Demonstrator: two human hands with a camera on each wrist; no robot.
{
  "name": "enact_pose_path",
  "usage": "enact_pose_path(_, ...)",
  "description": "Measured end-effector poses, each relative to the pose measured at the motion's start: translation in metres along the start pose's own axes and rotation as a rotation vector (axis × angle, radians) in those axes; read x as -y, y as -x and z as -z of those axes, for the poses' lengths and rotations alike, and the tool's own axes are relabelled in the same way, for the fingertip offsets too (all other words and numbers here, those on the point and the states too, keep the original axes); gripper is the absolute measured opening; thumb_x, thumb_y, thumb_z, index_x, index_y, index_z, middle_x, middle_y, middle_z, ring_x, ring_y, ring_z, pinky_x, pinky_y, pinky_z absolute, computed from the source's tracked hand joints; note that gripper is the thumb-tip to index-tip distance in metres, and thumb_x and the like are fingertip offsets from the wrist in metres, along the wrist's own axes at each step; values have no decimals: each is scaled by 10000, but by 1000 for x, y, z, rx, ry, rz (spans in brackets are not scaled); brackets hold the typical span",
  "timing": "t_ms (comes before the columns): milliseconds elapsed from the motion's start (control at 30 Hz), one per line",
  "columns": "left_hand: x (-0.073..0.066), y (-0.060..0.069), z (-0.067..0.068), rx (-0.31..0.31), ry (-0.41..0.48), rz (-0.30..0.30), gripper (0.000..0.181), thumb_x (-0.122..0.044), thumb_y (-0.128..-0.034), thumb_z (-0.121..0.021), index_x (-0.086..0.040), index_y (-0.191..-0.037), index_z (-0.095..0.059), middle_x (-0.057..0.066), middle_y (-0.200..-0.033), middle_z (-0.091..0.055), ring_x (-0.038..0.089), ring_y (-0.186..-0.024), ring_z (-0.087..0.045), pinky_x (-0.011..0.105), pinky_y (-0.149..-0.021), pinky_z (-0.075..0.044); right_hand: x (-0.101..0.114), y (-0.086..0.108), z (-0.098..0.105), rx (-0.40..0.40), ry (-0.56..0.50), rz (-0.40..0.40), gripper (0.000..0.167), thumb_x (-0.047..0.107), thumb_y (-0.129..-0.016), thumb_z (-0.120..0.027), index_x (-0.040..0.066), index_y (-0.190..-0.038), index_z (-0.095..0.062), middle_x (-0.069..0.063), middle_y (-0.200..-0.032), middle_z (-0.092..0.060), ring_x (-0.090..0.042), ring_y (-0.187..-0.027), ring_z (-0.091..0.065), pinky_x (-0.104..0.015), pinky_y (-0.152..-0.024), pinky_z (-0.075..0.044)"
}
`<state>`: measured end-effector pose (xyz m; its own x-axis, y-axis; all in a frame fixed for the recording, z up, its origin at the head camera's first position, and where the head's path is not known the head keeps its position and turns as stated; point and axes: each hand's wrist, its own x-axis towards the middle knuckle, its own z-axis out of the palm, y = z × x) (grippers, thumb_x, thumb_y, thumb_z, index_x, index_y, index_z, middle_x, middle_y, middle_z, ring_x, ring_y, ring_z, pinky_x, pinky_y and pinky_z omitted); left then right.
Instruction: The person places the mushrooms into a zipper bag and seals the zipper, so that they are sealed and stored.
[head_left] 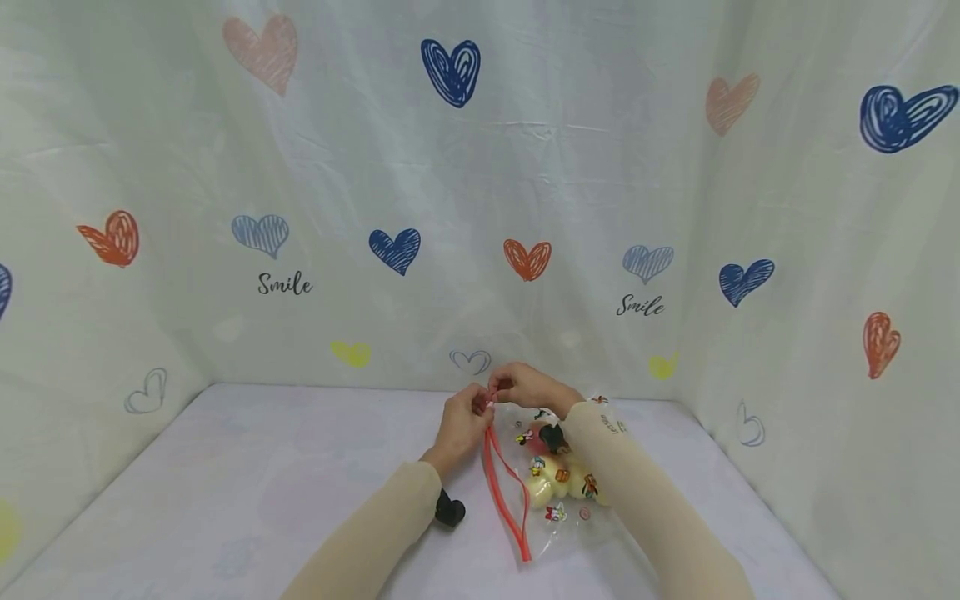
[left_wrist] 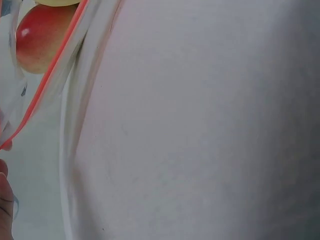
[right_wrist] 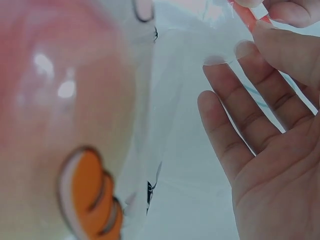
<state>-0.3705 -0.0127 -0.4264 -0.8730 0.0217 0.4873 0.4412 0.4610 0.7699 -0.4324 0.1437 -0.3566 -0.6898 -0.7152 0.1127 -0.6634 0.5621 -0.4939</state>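
Observation:
A clear plastic zip bag (head_left: 551,543) printed with small cartoon figures lies on the table, its red zip edge (head_left: 498,483) bowed apart into two strips. Inside are pale yellow, rounded fruit-like pieces (head_left: 538,492) and a red-and-yellow fruit (left_wrist: 42,42). At the bag's far corner my left hand (head_left: 459,425) pinches the end of the zip, where a small white piece (right_wrist: 259,11) shows. Just beside it, my right hand (head_left: 531,388) grips the same corner between thumb and forefinger. Its other fingers (right_wrist: 227,135) are extended.
White table cover (head_left: 247,483) spreads out left of the bag. A pale curtain (head_left: 585,192) with printed hearts stands behind and along both sides. A black wrist camera (head_left: 450,510) sits under my left wrist, near the red zip.

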Motion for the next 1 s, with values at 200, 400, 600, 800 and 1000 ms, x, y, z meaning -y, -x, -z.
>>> enact_pose_path(200, 2, -1, 1, 0, -10, -9, 138, -12, -818, -674, -89, -918, -617, -1, -775, -571, 136, -706, -532, 228, -593, -482, 2, -2, 0, 2, 6, -3, 110, 36, -892, -626, 124, -832, -652, 46, -787, -606, -105, -711, -521, -257, -623, -457)
enact_pose_path(400, 1, -1, 4, -1, -5, -17, 170, 14, -799, -669, -90, -927, -626, 1, -786, -582, 128, -713, -546, 219, -605, -490, 2, -2, -1, -2, -3, 26, 106, 27, -898, -617, 102, -832, -652, 38, -787, -614, -104, -715, -528, -255, -634, -459)
enact_pose_path(600, -2, -2, 3, 12, 5, -27, 164, 26, -786, -677, -75, -907, -628, 15, -786, -592, 122, -709, -558, 227, -607, -494, 2, 1, 0, -12, -13, 50, 101, 4, -890, -611, 77, -831, -647, 21, -782, -618, -106, -709, -522, -250, -629, -451)
enact_pose_path(800, -3, -1, 5, 16, -1, -11, 167, 5, -803, -676, -94, -927, -625, 1, -797, -583, 124, -717, -552, 225, -607, -496, 5, 2, 1, -11, -21, 67, 90, 21, -899, -615, 73, -834, -650, 10, -792, -628, -102, -719, -535, -261, -642, -464)
enact_pose_path(1000, -2, -1, 4, 24, -9, 7, 138, -21, -819, -681, -104, -913, -624, -7, -807, -587, 120, -725, -547, 218, -622, -497, 6, 3, 1, -6, -25, 43, 110, 23, -909, -605, 80, -825, -647, 26, -782, -614, -106, -714, -525, -268, -639, -459)
